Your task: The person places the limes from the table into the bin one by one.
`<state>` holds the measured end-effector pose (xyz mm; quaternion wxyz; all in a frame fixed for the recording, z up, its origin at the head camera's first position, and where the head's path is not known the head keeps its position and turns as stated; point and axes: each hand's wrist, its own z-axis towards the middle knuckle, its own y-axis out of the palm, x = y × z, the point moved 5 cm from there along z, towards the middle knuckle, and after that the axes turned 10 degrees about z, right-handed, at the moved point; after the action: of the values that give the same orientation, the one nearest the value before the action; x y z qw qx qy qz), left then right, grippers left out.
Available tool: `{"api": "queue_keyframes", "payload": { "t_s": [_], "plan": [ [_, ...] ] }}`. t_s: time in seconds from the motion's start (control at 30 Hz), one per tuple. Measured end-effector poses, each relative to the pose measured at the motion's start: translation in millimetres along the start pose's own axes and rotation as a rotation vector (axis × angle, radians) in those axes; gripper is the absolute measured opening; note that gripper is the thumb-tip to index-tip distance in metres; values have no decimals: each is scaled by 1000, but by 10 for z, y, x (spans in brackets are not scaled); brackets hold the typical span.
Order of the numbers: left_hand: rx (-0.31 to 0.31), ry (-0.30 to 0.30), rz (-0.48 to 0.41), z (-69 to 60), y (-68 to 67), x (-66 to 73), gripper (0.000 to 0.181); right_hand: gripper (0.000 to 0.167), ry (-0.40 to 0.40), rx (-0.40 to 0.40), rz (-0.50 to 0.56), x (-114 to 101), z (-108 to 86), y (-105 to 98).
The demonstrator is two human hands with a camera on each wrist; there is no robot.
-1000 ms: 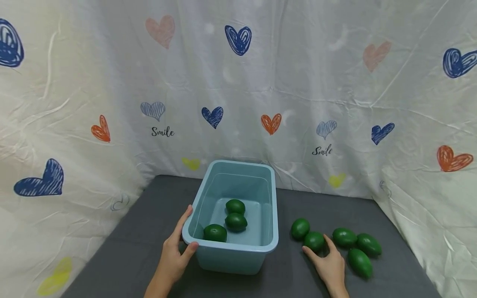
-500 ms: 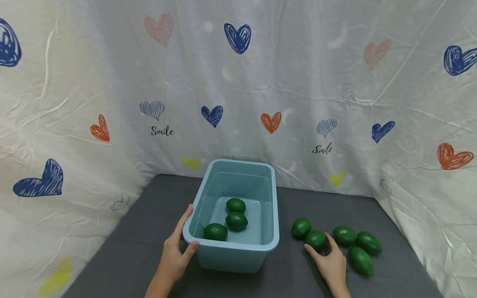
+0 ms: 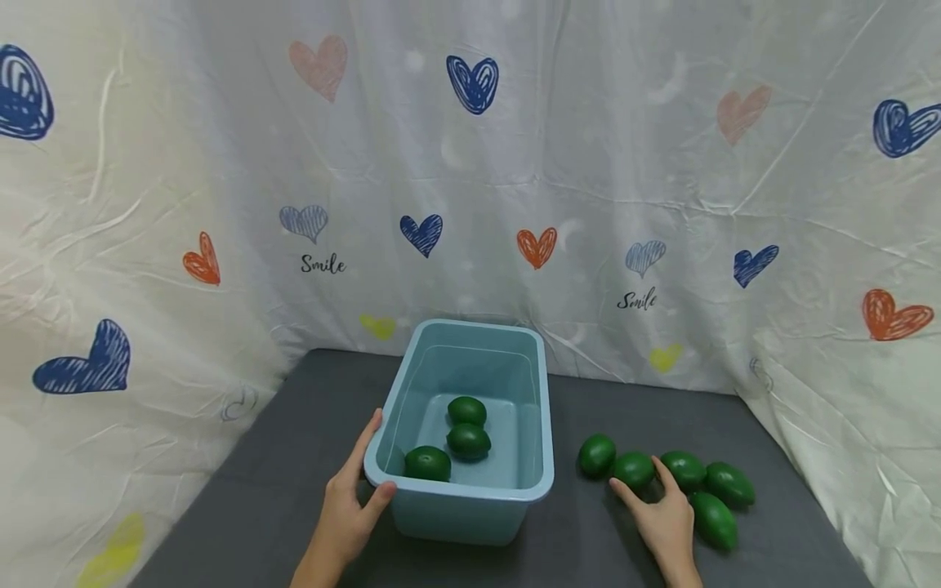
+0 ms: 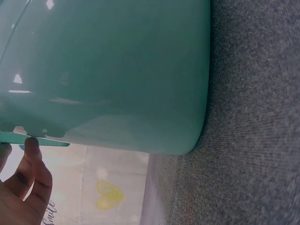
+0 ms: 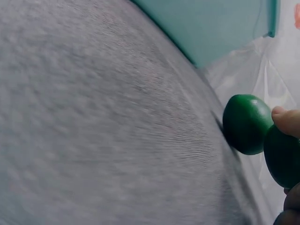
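The left hand [image 3: 344, 502] grips the near left corner of a light blue bin [image 3: 470, 510], thumb on the front rim and fingers along the left side; its fingers also show at the rim in the left wrist view. Inside the bin lie three green fruits [image 3: 468, 441]. On the right, the right hand [image 3: 665, 518] pinches a green fruit [image 3: 632, 469] between thumb and fingers; that fruit [image 5: 281, 157] also shows in the right wrist view, beside another green fruit [image 5: 247, 124].
Three more green fruits [image 3: 713, 519] lie close together to the right of the right hand, on the dark grey table cloth [image 3: 588, 547]. A white curtain [image 3: 588, 163] with printed hearts hangs behind and at the sides.
The right hand and the fruit in its fingers have shifted slightly to the right, opening a gap from the fruit at their left. The left hand keeps its grip on the bin.
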<state>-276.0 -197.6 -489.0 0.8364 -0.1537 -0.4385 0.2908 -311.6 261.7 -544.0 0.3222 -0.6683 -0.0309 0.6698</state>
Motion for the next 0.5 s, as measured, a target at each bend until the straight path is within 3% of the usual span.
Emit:
{"api": "queue_keyframes", "payload": {
  "t_s": [0.5],
  "plan": [
    [20, -3, -18, 10, -14, 53, 87, 96, -103, 56, -38, -191, 113, -193]
  ]
}}
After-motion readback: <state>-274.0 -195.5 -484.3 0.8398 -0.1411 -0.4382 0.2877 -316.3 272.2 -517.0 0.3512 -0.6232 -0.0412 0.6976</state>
